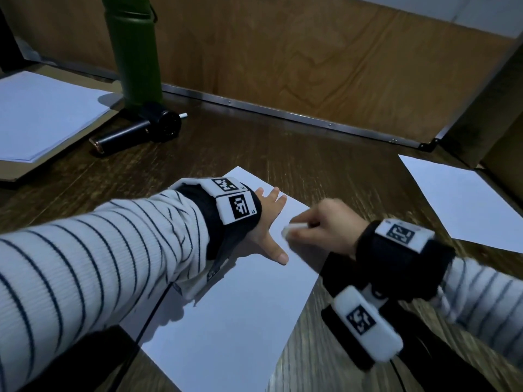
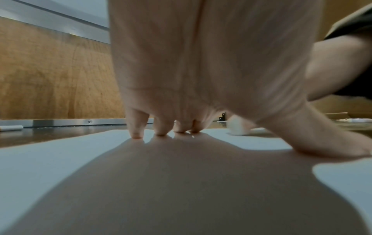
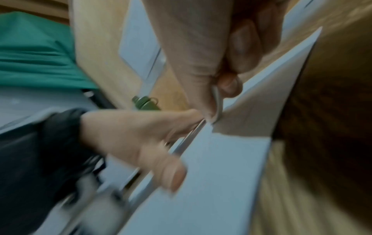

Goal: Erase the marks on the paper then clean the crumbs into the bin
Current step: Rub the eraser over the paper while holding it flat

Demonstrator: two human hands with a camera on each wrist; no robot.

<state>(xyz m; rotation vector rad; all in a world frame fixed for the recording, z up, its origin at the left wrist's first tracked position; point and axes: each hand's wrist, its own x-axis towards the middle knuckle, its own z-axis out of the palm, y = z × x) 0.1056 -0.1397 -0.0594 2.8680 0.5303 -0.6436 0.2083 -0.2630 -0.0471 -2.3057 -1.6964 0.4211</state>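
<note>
A white sheet of paper [image 1: 240, 306] lies on the dark wooden table in front of me. My left hand [image 1: 268, 219] lies flat on its upper part with fingers spread and pressing down; the left wrist view shows the fingertips [image 2: 136, 133] and thumb on the sheet [image 2: 50, 155]. My right hand [image 1: 319, 224] pinches a small white eraser [image 1: 291, 229] against the paper just right of the left hand. The eraser [image 2: 238, 127] also shows past the left palm. In the blurred right wrist view the eraser [image 3: 218, 105] sits between thumb and fingers. No marks or crumbs can be made out.
A green bottle [image 1: 135, 49] stands at the back left with a black cylindrical tool [image 1: 141, 131] lying before it. A paper stack [image 1: 42, 114] sits far left, another loose sheet [image 1: 469, 202] at right. Wooden panels with metal trim [image 1: 283, 114] wall the desk's back.
</note>
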